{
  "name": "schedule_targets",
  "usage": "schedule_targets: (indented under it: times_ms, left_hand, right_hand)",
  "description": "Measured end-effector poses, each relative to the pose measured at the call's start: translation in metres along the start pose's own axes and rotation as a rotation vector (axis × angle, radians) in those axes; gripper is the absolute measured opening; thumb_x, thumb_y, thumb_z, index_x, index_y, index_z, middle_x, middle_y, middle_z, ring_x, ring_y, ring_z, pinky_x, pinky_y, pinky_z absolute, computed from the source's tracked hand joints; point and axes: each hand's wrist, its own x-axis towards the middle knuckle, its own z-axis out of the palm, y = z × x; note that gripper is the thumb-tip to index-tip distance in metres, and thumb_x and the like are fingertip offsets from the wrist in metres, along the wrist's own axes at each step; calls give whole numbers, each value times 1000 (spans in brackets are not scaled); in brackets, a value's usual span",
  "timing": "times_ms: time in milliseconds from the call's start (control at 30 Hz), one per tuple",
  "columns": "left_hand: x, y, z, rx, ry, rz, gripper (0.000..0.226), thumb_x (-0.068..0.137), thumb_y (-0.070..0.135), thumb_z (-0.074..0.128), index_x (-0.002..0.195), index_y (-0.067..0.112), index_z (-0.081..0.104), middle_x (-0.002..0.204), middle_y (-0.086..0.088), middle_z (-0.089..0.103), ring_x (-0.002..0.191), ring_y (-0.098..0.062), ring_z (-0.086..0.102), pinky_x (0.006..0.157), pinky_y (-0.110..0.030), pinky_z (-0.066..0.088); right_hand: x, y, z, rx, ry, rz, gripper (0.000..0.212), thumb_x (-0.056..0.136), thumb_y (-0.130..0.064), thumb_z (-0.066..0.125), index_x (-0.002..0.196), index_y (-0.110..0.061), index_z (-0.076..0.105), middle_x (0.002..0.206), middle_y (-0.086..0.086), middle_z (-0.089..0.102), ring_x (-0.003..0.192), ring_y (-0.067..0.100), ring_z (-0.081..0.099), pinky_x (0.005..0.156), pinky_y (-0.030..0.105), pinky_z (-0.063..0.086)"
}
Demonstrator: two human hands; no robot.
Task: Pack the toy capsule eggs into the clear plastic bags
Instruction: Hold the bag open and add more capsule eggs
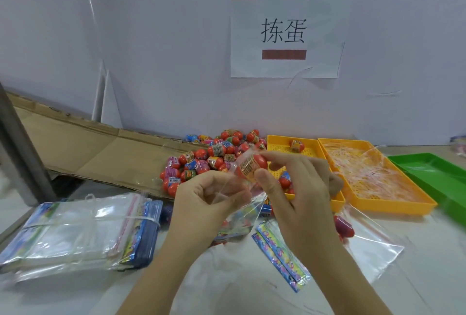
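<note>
Left hand [199, 203], above the table [227, 289], pinches the mouth of a clear plastic bag [239, 216] hanging below it. Right hand [297, 188] pinches a red capsule egg [253, 164] at that mouth, its long axis slanting down-left toward the left hand's fingers.

The capsule egg [252, 166] pinched in my right hand [297, 188] is glossy red plastic, with a printed label band round its middle. The clear bag [239, 205] held by my left hand [201, 203] is thin, shiny, crinkled plastic film. The pile of eggs [214, 156] has the same slick red plastic. The bundled bags [75, 234] are glossy film. The orange tray [403, 207] is hard plastic with a perforated floor. The green tray [433, 171] is smooth and shiny. The flattened cardboard [88, 148] is matt brown. The wall sign [285, 67] is matt white paper.
</note>
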Motion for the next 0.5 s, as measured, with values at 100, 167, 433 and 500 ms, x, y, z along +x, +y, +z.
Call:
schedule_targets:
  times_ms: [100,167,433,500]
  left_hand:
    - [0,1,1,25,5,4,24,60,30,81,82,37,75,78,5,76,65,-11,70,57,-24,57]
    - [-1,2,1,14,-17,18,24,61,31,80,84,38,76,80,7,76,71,-11,72,60,-21,57]
    - [-2,-1,1,-24,-58,70,33,63,39,78,95,30,74,91,7,77,85,-11,74,73,-19,57]
    - [-2,-2,1,-37,-71,66,32,63,43,78,94,34,76,92,5,77,87,-13,74,75,-21,57]
  right_hand:
    - [0,0,0,-51,-16,37,45,91,-57,40,106,-27,70,107,-11,45,107,19,37,81,41,44]
    - [0,-1,0,-70,-39,40,46,90,-57,41,106,-26,71,110,-11,39,108,23,38,80,45,45]
    - [-1,-2,-3,-15,-149,36,43,86,-59,43,108,-35,70,120,-11,32,116,24,36,83,34,38]
    - [-1,-4,-4,-31,-155,28,42,87,-58,42,108,-37,70,122,-11,31,118,22,32,86,35,36]
